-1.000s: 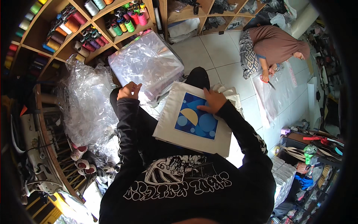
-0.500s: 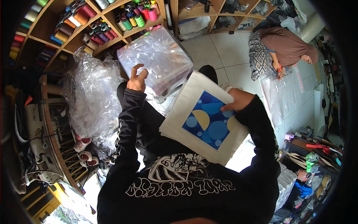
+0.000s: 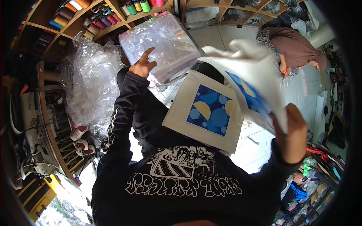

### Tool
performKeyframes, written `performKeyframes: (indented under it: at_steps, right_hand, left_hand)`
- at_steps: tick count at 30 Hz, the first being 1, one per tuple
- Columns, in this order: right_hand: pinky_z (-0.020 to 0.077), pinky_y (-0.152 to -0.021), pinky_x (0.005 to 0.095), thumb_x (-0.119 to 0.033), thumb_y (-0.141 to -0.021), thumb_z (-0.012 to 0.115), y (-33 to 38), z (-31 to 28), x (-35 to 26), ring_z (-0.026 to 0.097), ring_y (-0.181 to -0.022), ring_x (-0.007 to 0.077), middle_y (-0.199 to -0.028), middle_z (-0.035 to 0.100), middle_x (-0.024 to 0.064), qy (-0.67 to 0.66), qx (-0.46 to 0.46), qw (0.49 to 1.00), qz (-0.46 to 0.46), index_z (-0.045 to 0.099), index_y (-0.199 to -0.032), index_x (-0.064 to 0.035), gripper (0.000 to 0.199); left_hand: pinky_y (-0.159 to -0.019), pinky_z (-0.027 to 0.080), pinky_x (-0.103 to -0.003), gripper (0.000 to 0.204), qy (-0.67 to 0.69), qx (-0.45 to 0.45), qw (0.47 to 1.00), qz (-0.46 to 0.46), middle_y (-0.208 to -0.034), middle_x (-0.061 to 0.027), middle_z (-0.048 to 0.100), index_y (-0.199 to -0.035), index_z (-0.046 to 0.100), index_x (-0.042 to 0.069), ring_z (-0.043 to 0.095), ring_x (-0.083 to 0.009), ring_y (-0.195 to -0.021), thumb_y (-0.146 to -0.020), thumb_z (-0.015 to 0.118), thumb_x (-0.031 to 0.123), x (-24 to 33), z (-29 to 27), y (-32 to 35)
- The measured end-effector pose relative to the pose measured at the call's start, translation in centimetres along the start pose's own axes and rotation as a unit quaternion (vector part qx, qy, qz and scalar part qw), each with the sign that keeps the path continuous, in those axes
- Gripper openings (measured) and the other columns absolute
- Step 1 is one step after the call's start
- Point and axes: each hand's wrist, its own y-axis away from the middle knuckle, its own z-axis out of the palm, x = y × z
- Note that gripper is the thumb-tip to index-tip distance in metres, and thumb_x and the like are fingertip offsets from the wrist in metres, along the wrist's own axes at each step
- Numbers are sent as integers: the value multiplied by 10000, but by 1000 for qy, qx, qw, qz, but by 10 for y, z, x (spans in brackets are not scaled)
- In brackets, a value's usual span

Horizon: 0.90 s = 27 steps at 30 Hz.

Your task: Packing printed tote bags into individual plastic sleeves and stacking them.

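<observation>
My right hand (image 3: 295, 133) is closed on the near edge of a cream canvas bag (image 3: 264, 73), which it holds up at the right. That bag is tilted and smeared by motion, and part of its blue circle-patterned panel shows. On my lap lies another cream canvas bag (image 3: 177, 103) with the same blue panel face up; edges below it suggest more in a stack. My left hand (image 3: 141, 67) holds nothing, its index finger stretched out and thumb apart. It hovers by the near left side of a stack of clear plastic sleeves (image 3: 158, 41).
Crumpled clear plastic (image 3: 92, 86) is heaped at my left, beside a sewing machine (image 3: 36, 132). Shelves of thread spools (image 3: 102, 19) stand at the far left. A person in a brown covering (image 3: 292, 43) sits on the tiled floor at the far right.
My right hand has lifted a bag off the lap pile and swung it to the right, uncovering a matching bag. My left hand has risen slightly, its index finger straightening.
</observation>
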Motion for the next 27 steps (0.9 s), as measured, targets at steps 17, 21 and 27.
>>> performKeyframes:
  at_steps: [17, 21, 27]
  right_hand:
    - [438, -803, 318, -203, -763, 683, 22, 169, 31, 579, -909, 232, -943, 615, 140, -443, -463, 768, 6, 556, -1086, 2, 402]
    - [438, -759, 322, -199, -744, 708, 23, 196, 39, 577, -835, 235, -880, 598, 128, -429, -408, 806, 5, 573, -990, -10, 339]
    - [399, -784, 414, -352, -628, 757, 31, 205, 21, 510, -940, 290, -959, 514, 96, -184, -18, 978, -95, 558, -955, -72, 474]
  left_hand:
    - [-731, 523, -309, 294, -13, 134, 991, 4, -1075, -74, 595, -1055, 591, 66, 630, -252, -867, -768, 547, 15, 8, -7, 5]
    - [-734, 514, -304, 364, 37, 139, 988, -49, -1051, -102, 611, -1035, 610, 56, 614, -251, -914, -690, 595, -58, 11, -8, 9]
    - [-712, 508, -318, 240, -143, 160, 977, 12, -994, -39, 623, -942, 658, 99, 604, -196, -778, -726, 570, 39, 12, -22, 6]
